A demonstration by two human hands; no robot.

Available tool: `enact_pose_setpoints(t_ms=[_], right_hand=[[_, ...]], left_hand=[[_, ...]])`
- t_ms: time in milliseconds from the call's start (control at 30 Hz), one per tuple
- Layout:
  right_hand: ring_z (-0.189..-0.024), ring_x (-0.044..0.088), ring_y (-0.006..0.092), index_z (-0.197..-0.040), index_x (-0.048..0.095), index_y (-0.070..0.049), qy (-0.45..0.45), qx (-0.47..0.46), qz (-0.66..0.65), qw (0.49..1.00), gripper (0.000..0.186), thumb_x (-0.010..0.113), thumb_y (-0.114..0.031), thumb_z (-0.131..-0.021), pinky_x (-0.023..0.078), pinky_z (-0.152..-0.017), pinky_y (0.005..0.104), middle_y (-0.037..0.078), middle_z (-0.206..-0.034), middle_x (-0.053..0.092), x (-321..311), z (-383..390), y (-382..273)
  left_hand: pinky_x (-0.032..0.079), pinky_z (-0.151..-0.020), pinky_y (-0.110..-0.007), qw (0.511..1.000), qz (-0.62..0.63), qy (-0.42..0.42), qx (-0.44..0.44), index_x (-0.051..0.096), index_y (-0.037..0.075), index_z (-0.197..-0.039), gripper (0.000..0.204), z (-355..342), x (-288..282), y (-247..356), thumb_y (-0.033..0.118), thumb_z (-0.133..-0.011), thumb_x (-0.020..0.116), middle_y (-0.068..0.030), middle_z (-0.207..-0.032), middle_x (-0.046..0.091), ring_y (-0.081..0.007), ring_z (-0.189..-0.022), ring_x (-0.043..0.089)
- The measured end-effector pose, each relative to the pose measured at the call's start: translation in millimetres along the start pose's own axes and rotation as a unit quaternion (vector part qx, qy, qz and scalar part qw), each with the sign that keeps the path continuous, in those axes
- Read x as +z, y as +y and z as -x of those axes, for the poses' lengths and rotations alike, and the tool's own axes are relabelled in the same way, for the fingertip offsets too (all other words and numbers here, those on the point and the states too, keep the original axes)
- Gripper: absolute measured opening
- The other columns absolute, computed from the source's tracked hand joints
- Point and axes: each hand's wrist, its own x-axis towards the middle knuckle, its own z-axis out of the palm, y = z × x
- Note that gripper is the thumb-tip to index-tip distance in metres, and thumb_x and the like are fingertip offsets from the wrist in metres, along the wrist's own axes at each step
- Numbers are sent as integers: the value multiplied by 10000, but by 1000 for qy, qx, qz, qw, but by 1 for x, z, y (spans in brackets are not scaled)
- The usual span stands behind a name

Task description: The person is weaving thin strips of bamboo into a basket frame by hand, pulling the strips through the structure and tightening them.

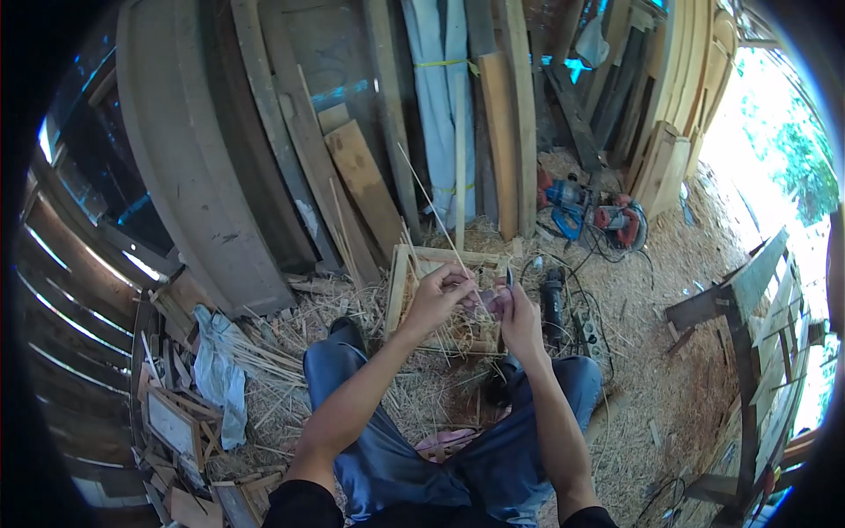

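In front of my knees, my left hand (440, 295) pinches a long, thin strip of wood or bamboo (431, 204). The strip slants up and away to the left, its lower end passing beside my other hand. My right hand (519, 321) is closed round what looks like a knife (510, 276), whose dark, narrow end points upward; its grip is hidden by the fingers. Between the two hands is a small pinkish-grey patch, too unclear to name. Below both hands a rectangular wooden frame (395, 295) lies on the floor, with shavings and thin strips inside it.
A bundle of thin strips (264, 352) lies left of my leg, by a crumpled pale sheet (220, 378). Boards (363, 180) lean against the far wall. Power tools (616, 220) with cables sit at far right, and a power strip (590, 334) beside my right knee. Shavings cover the floor.
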Motion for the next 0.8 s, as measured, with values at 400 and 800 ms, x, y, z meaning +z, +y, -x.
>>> enact_pose_setpoints(t_ms=[400, 800], right_hand=[[-661, 656, 306, -948, 654, 10, -96, 20, 36, 995, 176, 663, -118, -827, 489, -623, 360, 175, -744, 664, 4, 11, 5], [-599, 624, 165, -806, 686, -16, 41, 79, 83, 993, 92, 729, -77, -752, 466, -580, 295, 132, -675, 656, -55, 9, 23]], left_hand=[[539, -694, -267, 998, -52, 9, 37, 596, -15, -996, 136, 3, -10, 6, 105, -931, 586, -85, -851, 641, -144, -759, 648], [543, -732, -297, 959, 103, 202, 172, 589, 17, -1005, 134, -3, -87, 56, 121, -920, 599, -88, -888, 648, -193, -810, 662]])
